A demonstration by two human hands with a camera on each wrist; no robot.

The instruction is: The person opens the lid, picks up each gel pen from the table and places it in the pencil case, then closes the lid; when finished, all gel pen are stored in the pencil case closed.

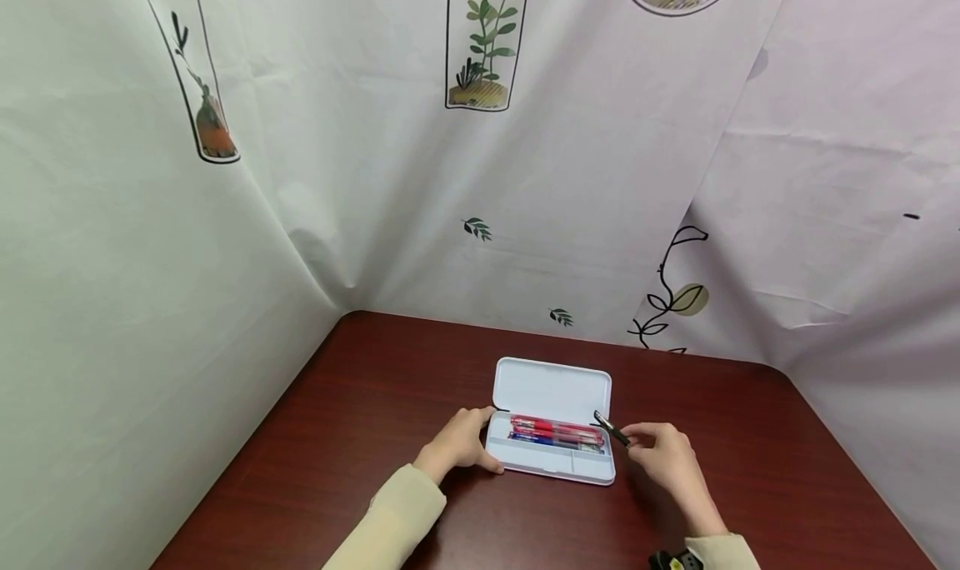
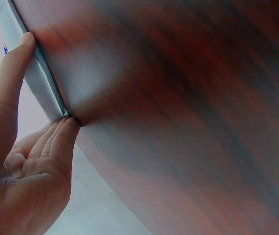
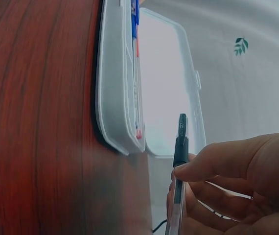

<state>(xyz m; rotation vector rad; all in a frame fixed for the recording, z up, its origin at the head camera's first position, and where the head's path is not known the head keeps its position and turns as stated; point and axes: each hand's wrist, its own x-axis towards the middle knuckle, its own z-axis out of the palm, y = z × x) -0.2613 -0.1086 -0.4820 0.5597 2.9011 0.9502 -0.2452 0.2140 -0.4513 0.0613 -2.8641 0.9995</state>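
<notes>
A white pencil case point(image 1: 525, 456) lies on the table with its lid point(image 1: 551, 391) folded back. Inside its rear compartment are red pens point(image 1: 557, 426) and a blue pen point(image 1: 528, 438); the front compartments hold nothing visible. My left hand point(image 1: 459, 441) grips the left end of the case, thumb point(image 2: 19, 61) along the front side and fingers point(image 2: 61, 139) at the far corner. Just off the right end, my right hand point(image 1: 663, 453) pinches a black-capped pen point(image 3: 181, 147) with a clear barrel between thumb and fingers. The pen is tilted, its capped end towards the case.
The dark reddish-brown table point(image 1: 360, 412) reaches out on both sides of the case. White fabric point(image 1: 600, 137) with plant prints hangs behind the table and along its sides. A dark wristband point(image 1: 675, 560) shows at the right sleeve.
</notes>
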